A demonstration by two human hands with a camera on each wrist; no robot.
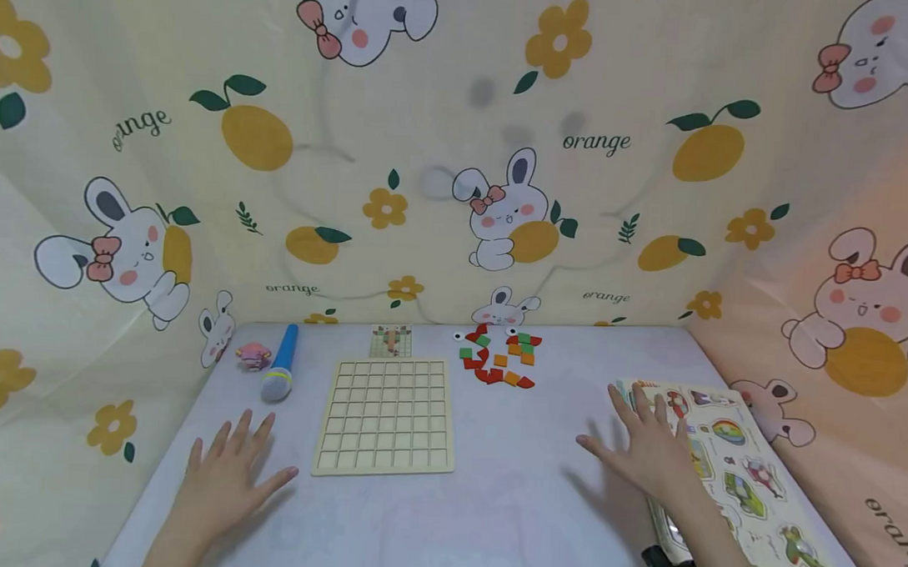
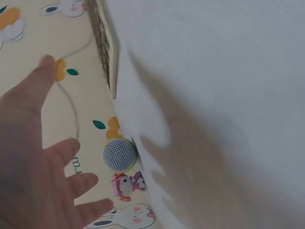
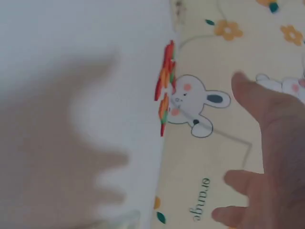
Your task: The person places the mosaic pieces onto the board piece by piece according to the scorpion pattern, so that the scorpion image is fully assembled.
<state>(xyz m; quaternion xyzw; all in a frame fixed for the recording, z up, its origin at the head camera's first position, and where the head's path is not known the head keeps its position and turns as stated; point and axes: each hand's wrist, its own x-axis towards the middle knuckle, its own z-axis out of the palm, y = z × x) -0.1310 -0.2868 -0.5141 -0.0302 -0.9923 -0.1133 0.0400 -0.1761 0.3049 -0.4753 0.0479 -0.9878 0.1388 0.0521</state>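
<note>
Left hand (image 1: 225, 480): back up, fingers spread, nearly straight, thumb angled inward; raised over counter (image 1: 525, 503) near its left edge. Left forearm (image 1: 170, 549) from near side. Right hand (image 1: 654, 453): raised toward right edge, likewise splayed, thumb inward; right forearm (image 1: 704, 530) slanting from near right corner.

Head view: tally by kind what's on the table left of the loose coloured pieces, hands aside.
Grid board: 1
Picture card: 1
Toy microphone: 1
Pink figurine: 1
Total: 4
</note>
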